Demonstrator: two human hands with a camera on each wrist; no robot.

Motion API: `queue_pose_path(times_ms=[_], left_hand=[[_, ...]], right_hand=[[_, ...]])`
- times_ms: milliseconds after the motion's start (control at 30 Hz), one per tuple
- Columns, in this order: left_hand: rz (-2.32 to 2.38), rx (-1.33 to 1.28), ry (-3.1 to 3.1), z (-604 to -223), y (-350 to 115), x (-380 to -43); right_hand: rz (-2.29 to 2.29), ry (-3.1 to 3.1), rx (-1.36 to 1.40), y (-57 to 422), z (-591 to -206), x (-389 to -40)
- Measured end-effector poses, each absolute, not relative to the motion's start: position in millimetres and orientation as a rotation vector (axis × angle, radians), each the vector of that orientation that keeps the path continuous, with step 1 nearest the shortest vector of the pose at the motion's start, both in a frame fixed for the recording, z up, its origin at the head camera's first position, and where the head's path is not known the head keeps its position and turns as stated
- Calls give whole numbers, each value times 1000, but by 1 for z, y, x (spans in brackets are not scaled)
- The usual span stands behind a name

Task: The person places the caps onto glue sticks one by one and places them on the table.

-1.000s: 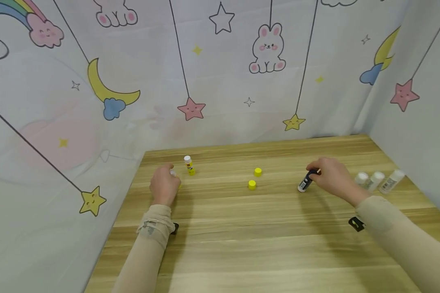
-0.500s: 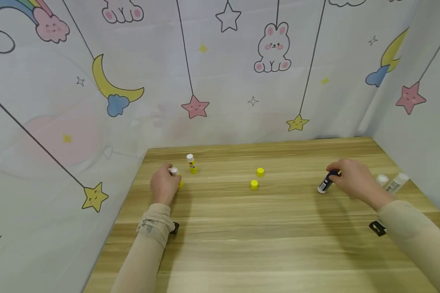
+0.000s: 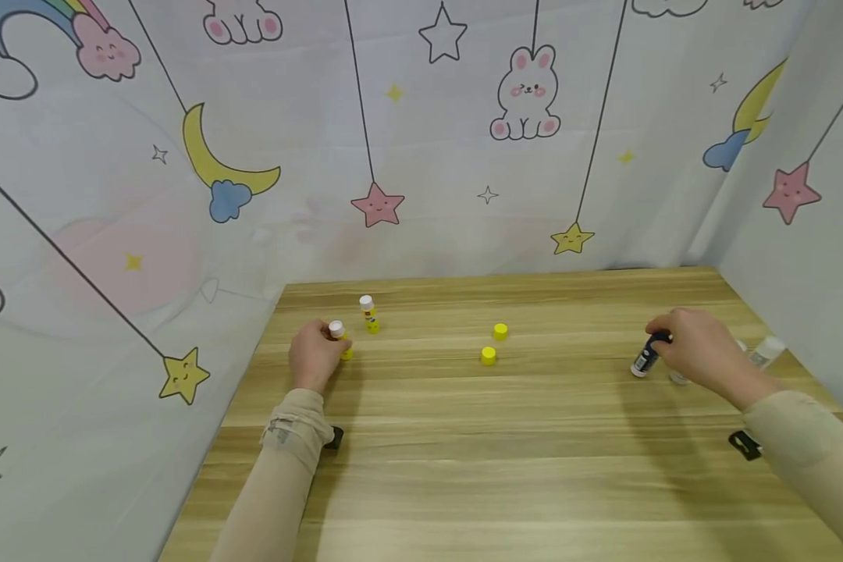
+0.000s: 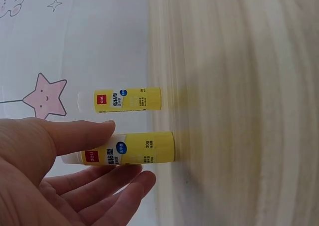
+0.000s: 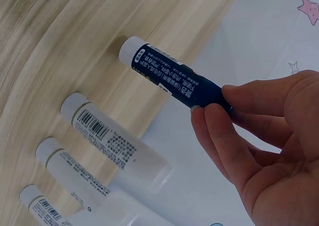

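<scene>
In the head view my left hand (image 3: 313, 356) is at the table's left side. Its thumb and fingers hold an upright yellow glue stick (image 4: 158, 147) with a white cap. A second yellow glue stick (image 4: 132, 100) stands just beyond it, untouched. Over on the right, my right hand (image 3: 706, 353) pinches the upper end of a dark blue glue stick (image 5: 172, 74) with a white lower end. That stick tilts slightly, and whether it touches the table I cannot tell. Beside it, three whitish translucent glue sticks (image 5: 117, 136) stand in a row, partly hidden by my hand in the head view.
Two small yellow caps (image 3: 489, 357) sit on the middle of the wooden table (image 3: 464, 468). A printed white curtain (image 3: 435, 156) hangs behind the table and along both sides. A black wrist piece (image 3: 745, 445) shows under the right sleeve.
My right hand has carried the dark blue glue stick to the right, close to the whitish ones. The left hand has stayed around its yellow glue stick. The head view has shifted slightly.
</scene>
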State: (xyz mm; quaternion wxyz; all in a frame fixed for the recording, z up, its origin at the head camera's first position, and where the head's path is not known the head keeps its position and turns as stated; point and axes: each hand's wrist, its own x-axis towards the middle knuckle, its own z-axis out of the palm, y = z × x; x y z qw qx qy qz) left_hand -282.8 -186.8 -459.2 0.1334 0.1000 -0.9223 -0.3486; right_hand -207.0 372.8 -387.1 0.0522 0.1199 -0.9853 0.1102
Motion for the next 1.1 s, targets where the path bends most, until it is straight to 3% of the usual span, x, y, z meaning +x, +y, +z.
queue_pose_path(times_ms=[1100], left_hand=[[-1170, 250, -2500, -452, -178, -283]], right_hand=[[231, -3064, 343, 380, -383, -203]])
